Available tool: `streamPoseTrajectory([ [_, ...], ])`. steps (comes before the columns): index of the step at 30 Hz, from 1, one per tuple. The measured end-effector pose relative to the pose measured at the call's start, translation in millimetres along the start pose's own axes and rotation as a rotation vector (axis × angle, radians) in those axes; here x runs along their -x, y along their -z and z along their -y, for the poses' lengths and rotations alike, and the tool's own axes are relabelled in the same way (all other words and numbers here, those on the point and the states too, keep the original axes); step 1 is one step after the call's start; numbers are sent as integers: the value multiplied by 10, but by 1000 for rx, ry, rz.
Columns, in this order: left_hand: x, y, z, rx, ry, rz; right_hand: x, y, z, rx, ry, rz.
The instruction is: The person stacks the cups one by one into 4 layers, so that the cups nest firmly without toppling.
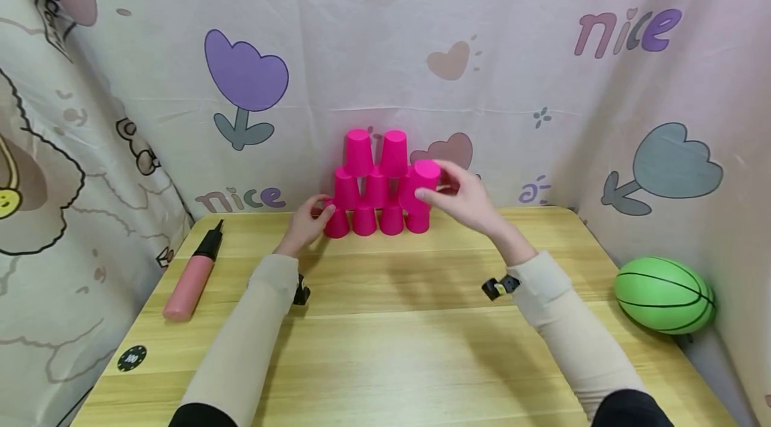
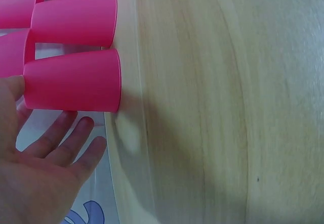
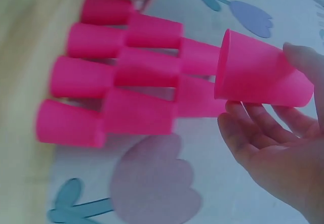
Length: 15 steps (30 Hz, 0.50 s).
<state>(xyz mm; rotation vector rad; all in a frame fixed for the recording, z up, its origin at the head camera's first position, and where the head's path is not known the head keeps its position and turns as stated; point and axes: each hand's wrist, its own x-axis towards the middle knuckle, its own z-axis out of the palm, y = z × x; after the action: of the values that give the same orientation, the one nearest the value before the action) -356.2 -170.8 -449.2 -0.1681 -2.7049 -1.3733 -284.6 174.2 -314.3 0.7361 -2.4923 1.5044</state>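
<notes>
Bright pink cups, upside down, stand in a stepped stack (image 1: 377,187) at the back of the table. Several form the bottom row, three the middle row, two the top. My right hand (image 1: 466,199) grips one more pink cup (image 3: 255,70) between thumb and fingers, held apart from the stack, in front of its right side in the head view. My left hand (image 1: 303,225) is at the left end of the bottom row. In the left wrist view its thumb meets the narrow end of the end cup (image 2: 73,82), while its loosely extended fingers (image 2: 73,140) lie beside and partly behind that cup.
A pink bottle with a black nozzle (image 1: 193,280) lies at the table's left, with a black round chip (image 1: 132,358) nearer the front. A green ball (image 1: 665,295) sits at the right edge. A printed curtain (image 1: 373,45) hangs close behind the cups.
</notes>
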Motion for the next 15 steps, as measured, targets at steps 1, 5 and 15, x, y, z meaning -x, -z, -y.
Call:
streamPoseTrajectory([
  [1, -1, -2, 3, 12, 3, 3, -63, 21, 55, 0, 7, -13],
  [5, -15, -14, 31, 60, 8, 10, -319, 69, 230, 23, 32, -44],
  [15, -24, -33, 44, 86, 46, 4, -884, 3, 473, 85, -28, -90],
])
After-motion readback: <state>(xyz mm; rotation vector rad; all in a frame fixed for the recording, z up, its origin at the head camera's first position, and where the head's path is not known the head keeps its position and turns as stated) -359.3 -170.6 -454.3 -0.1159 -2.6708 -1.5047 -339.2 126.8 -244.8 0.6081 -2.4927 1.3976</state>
